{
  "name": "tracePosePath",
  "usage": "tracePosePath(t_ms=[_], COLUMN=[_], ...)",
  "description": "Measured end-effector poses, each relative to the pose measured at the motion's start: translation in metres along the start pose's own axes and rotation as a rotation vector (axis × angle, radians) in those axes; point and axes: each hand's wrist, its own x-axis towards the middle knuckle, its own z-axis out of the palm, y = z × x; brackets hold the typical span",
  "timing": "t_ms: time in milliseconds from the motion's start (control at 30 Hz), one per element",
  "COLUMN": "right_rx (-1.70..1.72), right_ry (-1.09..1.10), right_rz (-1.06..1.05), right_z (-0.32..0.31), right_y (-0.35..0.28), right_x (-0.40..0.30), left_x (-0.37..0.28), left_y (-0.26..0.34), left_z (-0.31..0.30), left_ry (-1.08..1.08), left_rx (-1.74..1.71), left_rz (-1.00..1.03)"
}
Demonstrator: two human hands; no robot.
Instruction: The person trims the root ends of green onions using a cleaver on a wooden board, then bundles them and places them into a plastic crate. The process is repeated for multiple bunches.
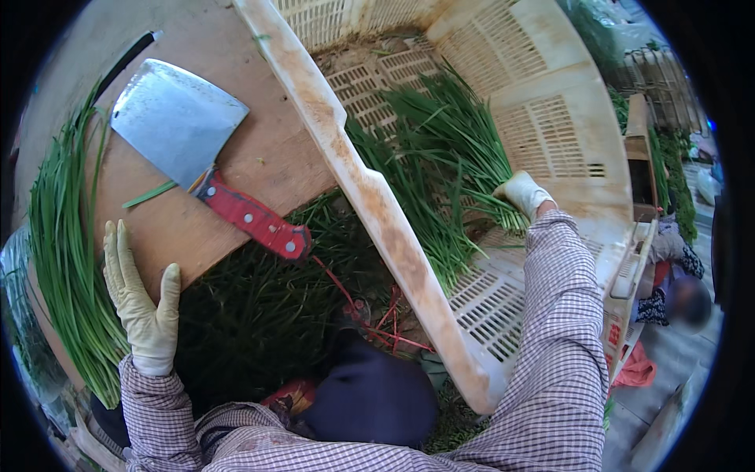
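Observation:
My left hand [144, 304], in a pale glove, is spread at the board's near edge, its fingers beside a long bundle of green garlic chives [65, 236]. Nothing is held in it. Inside a big plastic crate, my gloved right hand [524, 193] grips the stem end of a bundle of garlic chives [472, 141]; its fingers are partly hidden. A second bundle [427, 218] lies beside that one on the crate floor. On the wooden board [283, 159] rests a cleaver [177, 118] with a red riveted handle, its handle end jutting past the board's edge.
The stained crate rim [365, 194] rises between the board and my right arm. Loose greens [259, 307] and red twine [392, 324] lie below the board. A dark strip-like object [127, 65] is at the far left. Another person [678, 283] is at the right.

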Motion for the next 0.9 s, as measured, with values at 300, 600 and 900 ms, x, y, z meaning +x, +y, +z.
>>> tracePosePath(t_ms=[300,600,900], right_rx=[1.261,1.511,0.692], right_ry=[-0.158,-0.317,-0.068], right_rz=[0.015,-0.668,-0.841], right_z=[-0.044,-0.041,0.104], right_y=[0.03,-0.009,-0.091], right_x=[-0.22,-0.357,-0.494], left_x=[-0.041,-0.079,-0.096], left_y=[0.024,0.1,0.076], left_z=[-0.054,-0.099,-0.13], left_ry=[0.087,-0.998,-0.727], left_rx=[-0.644,-1.7,-2.225], left_rz=[0.064,-0.18,0.051])
